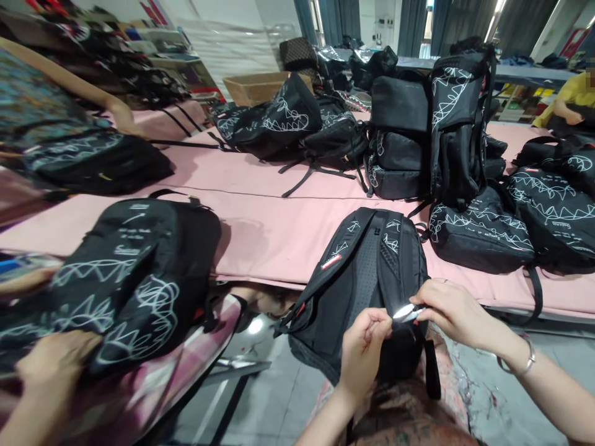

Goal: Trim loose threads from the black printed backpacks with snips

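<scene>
A black fabric backpack with white-scribbled straps (pixel 365 272) leans against the near edge of the pink-covered table (pixel 260 248). The right hand (pixel 453 310) pinches a shiny silver tool (pixel 403 311), perhaps snips; the left hand's (pixel 365 347) fingers press together at its tip. Apparently fine trimming; the next move calls for steadiness.

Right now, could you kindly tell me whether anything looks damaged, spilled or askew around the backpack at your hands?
Nothing looks spilled or plainly damaged. Slightly askew: this black backpack slants over the edge of the pink table, its lower part off the tabletop, with a strap dangling.
</scene>
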The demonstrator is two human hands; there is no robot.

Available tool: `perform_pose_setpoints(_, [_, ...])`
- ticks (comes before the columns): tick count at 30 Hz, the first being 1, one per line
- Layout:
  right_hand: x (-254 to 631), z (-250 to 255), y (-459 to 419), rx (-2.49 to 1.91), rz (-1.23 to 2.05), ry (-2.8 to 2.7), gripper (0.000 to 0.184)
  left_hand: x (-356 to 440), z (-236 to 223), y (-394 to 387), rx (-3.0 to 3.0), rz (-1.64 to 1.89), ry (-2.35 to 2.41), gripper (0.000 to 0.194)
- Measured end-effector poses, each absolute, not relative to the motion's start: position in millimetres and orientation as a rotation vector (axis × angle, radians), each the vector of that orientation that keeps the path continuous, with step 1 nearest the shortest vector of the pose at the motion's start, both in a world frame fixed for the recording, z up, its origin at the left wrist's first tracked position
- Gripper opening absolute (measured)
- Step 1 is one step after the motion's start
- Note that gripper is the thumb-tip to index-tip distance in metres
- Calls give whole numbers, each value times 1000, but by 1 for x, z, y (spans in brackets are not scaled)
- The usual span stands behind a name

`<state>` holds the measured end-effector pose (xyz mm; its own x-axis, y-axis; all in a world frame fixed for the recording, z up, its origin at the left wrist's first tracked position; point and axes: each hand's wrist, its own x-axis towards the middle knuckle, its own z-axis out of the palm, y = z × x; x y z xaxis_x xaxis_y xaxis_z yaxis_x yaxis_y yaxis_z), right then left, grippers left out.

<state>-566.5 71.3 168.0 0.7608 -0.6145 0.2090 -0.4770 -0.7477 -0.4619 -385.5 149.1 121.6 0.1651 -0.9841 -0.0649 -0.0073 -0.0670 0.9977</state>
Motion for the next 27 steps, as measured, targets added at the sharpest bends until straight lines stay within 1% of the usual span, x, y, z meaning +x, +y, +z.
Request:
perform_pose_setpoints(4, [-559,175,71,-2807,-355,806,13,-386,124,150,1352,-1092,-1139,18])
perform_pose_setpoints(5, [-557,175,72,-2850,-358,808,11,-386,125,150,1355,-1087,-1146,18])
perform_pose_setpoints(7, [-557,174,73,-2878,-407,815,12,-387,126,149,1344,-1120,-1107,19])
perform_pose_setpoints(9, [-562,173,73,-2796,-501,810,17,-387,126,148,1313,-1191,-1023,20])
perform_pose_setpoints(12, [-576,173,71,-2550,-607,864,21,-388,125,147,1272,-1267,-925,22])
perform_pose_setpoints(16, [-591,176,71,-2365,-524,926,15,-390,123,148,1256,-1289,-881,23])
perform_pose_setpoints(27, [-584,176,76,-2546,-418,860,25,-390,131,149,1247,-1298,-915,26])
